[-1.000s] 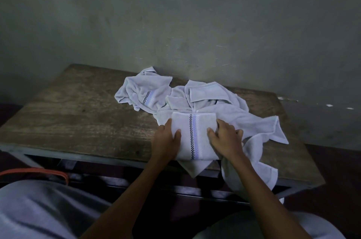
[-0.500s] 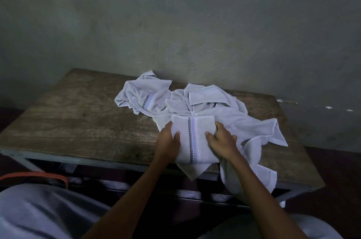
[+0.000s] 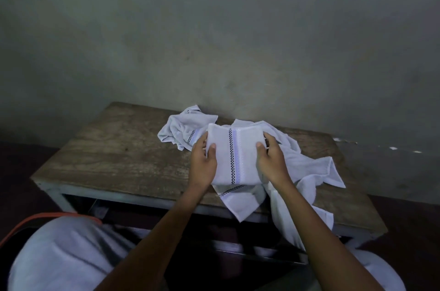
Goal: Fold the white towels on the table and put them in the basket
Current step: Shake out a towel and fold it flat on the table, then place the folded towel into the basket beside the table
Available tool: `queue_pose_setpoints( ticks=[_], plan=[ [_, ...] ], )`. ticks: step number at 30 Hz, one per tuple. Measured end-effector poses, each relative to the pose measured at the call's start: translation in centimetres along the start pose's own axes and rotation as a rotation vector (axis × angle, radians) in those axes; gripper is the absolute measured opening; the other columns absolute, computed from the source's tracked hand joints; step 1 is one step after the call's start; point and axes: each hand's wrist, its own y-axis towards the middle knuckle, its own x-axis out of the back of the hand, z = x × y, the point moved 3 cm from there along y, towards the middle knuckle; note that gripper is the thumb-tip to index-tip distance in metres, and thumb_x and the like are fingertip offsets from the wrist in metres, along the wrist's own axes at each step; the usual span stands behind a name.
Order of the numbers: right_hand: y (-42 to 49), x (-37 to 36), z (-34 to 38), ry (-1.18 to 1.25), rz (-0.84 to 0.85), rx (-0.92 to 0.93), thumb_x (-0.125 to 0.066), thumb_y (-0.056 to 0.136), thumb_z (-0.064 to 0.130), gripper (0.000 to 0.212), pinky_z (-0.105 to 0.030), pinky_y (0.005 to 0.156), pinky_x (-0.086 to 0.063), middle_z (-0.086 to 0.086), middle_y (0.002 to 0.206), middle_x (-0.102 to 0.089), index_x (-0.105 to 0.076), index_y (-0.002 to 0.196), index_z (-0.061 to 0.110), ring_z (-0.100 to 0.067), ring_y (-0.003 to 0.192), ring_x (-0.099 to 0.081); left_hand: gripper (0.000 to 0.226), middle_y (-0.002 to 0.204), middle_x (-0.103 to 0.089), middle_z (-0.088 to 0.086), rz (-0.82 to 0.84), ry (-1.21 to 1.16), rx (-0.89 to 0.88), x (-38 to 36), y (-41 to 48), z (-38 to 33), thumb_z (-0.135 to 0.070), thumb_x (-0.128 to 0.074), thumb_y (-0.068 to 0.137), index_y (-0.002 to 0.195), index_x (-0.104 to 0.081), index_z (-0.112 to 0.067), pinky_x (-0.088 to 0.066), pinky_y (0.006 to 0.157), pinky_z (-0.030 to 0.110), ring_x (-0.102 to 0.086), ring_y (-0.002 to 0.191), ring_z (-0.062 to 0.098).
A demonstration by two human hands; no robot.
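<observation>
Pinching the folded towel (image 3: 235,155) at both side edges with left hand (image 3: 203,164) and right hand (image 3: 272,162), thumbs on top, probably to keep the folds shut. Held between the fingers, seemingly clear of the loose towels (image 3: 316,169) beneath and beyond them on the table (image 3: 119,148). Likely bound for the orange rim (image 3: 47,217) down-left of the left fingers, perhaps the basket.

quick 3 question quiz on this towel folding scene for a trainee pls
1. True or false: only the left hand grips the folded white towel with a black checked stripe.
2. The crumpled white towels lie on: A a brown wooden table, B the floor, C a chair?
3. Fill in: one towel corner hangs over the table's ___ edge.
Key: 1 false, the right hand grips it too; 2 A; 3 near.
</observation>
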Motion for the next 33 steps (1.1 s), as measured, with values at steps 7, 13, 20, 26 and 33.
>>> queue_pose_setpoints(
  ticks=[7, 13, 20, 26, 33],
  plan=[
    [-2.4, -4.7, 6.9, 0.120, -0.018, 0.091, -0.046, 0.096, 0.017, 0.031, -0.030, 0.091, -0.041, -0.003, 0.119, -0.058, -0.053, 0.125, 0.011, -0.018, 0.109, -0.053, 0.035, 0.123, -0.058, 0.008, -0.169, -0.004, -0.058, 8.2, 0.1, -3.5, -0.010, -0.053, 0.094, 0.128, -0.051, -0.008, -0.045, 0.087, 0.022, -0.056, 0.107, 0.019],
    [-4.8, -9.3, 11.4, 0.165, 0.079, 0.138, -0.044, 0.097, 0.017, 0.034, -0.018, 0.082, -0.033, 0.005, 0.114, -0.055, -0.052, 0.129, 0.012, -0.008, 0.104, -0.049, 0.037, 0.124, -0.058, 0.009, -0.337, 0.007, -0.071, 15.2, -1.2, -5.1, -0.010, -0.050, 0.095, 0.131, -0.048, -0.007, -0.043, 0.082, 0.008, -0.056, 0.107, 0.015],
    [-7.0, -14.7, 14.8, 0.251, 0.267, 0.207, -0.046, 0.095, 0.014, 0.032, -0.018, 0.086, -0.034, -0.004, 0.121, -0.060, -0.054, 0.126, 0.009, -0.014, 0.110, -0.053, 0.035, 0.127, -0.058, 0.008, -0.543, 0.082, -0.104, 21.8, -5.0, -6.1, -0.009, -0.049, 0.094, 0.130, -0.051, -0.007, -0.044, 0.098, 0.030, -0.055, 0.114, 0.018],
    [-9.9, -22.4, 17.6, 0.258, 0.465, 0.264, -0.050, 0.093, 0.014, 0.034, -0.018, 0.078, -0.033, -0.005, 0.120, -0.062, -0.056, 0.126, 0.011, -0.015, 0.105, -0.055, 0.044, 0.125, -0.058, 0.007, -0.779, 0.251, -0.057, 29.0, -9.1, -4.8, -0.027, -0.050, 0.087, 0.128, -0.053, -0.009, -0.044, 0.099, 0.040, -0.055, 0.113, 0.018],
    [-15.4, -32.3, 18.4, 0.297, 0.753, 0.253, -0.049, 0.092, 0.016, 0.031, -0.025, 0.082, -0.043, 0.000, 0.112, -0.063, -0.058, 0.122, 0.013, -0.014, 0.101, -0.058, 0.037, 0.125, -0.058, 0.001, -0.986, 0.279, 0.100, 36.8, -13.9, -1.3, -0.020, -0.050, 0.094, 0.130, -0.050, -0.017, -0.046, 0.097, 0.041, -0.055, 0.113, 0.015]
  ],
)
